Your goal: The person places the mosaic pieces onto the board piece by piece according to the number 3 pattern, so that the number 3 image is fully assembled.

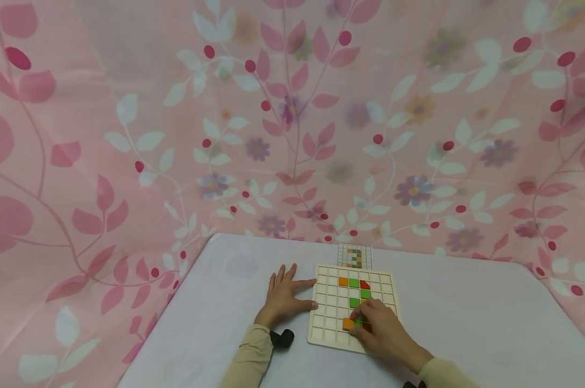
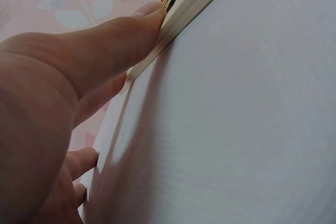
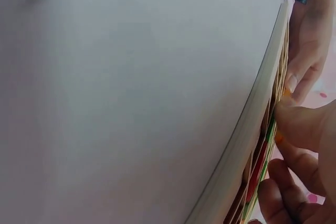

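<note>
On the table lies a pale wooden grid board point(image 1: 326, 311) with raised dividers. My left hand point(image 1: 283, 296) is spread at its left edge, thumb and index finger touching the rim; the left wrist view shows the thumb point(image 2: 123, 38) against the board's side. Over the lower right of the grid, my right hand point(image 1: 382, 326) pinches an orange square tile point(image 1: 348, 324) between thumb and index finger, low at a bottom-row cell. Green tiles point(image 1: 354, 303), a red rounded tile point(image 1: 364, 284) and another orange tile point(image 1: 343, 282) sit in cells above. The right hand hides part of the lower rows.
Behind the board, touching or close to its far edge, lies a small pattern card point(image 1: 354, 256) with a coloured grid. A white cloth point(image 1: 467, 318) covers the table. A pink floral curtain point(image 1: 292, 134) hangs behind and at the sides.
</note>
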Tool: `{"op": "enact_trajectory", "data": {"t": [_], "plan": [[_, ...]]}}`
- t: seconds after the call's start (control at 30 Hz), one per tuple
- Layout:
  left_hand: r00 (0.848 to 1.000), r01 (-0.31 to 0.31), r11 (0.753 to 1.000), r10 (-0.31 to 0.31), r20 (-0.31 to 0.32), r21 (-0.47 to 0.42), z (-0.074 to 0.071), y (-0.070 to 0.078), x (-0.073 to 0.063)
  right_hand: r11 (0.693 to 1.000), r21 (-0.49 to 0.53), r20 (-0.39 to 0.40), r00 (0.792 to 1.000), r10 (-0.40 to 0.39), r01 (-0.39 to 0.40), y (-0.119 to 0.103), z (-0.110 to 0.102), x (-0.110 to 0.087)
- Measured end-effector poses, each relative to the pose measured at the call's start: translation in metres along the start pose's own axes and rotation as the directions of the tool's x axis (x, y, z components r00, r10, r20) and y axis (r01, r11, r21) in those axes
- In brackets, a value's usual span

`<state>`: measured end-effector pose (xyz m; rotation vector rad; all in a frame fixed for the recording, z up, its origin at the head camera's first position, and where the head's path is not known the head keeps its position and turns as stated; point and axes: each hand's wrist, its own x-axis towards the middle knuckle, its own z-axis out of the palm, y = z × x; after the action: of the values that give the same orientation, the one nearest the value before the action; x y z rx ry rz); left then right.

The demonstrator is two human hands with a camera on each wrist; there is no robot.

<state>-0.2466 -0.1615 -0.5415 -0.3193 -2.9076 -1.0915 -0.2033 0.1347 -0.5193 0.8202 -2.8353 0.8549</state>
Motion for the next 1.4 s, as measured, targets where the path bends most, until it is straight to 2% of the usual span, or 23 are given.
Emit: {"op": "enact_trajectory", "data": {"t": [0.23, 0.53, 0.83, 0.93, 1.17, 1.4], "plan": [[1.0, -0.005, 1.0, 0.005, 0.002, 0.013, 0.0, 0.0, 0.0, 0.999, -0.045, 0.007, 1.0, 0.018, -0.018, -0.009, 0.001, 0.004], [1.0, -0.006, 1.0, 0.006, -0.008, 0.016, -0.002, 0.0, 0.001, 0.998, 0.012, 0.075, 0.995, 0.061, -0.062, -0.015, -0.004, 0.017], [1.0, 0.005, 1.0, -0.005, -0.011, 0.027, 0.0, -0.001, 0.001, 0.995, -0.017, 0.127, 0.987, 0.095, -0.093, -0.019, -0.005, 0.029], [1.0, 0.012, 0.999, -0.011, -0.011, 0.035, -0.001, -0.001, 0.002, 0.995, -0.037, 0.126, 0.987, 0.096, -0.092, -0.02, -0.005, 0.031], [1.0, 0.018, 0.999, -0.017, -0.026, 0.038, -0.002, -0.003, 0.006, 0.99, -0.111, 0.059, 0.994, 0.093, -0.086, -0.03, -0.005, 0.037], [1.0, 0.004, 1.0, -0.004, -0.007, 0.024, 0.0, -0.001, 0.001, 0.984, -0.096, 0.098, 0.983, 0.157, -0.147, -0.037, 0.0, 0.036]]}}
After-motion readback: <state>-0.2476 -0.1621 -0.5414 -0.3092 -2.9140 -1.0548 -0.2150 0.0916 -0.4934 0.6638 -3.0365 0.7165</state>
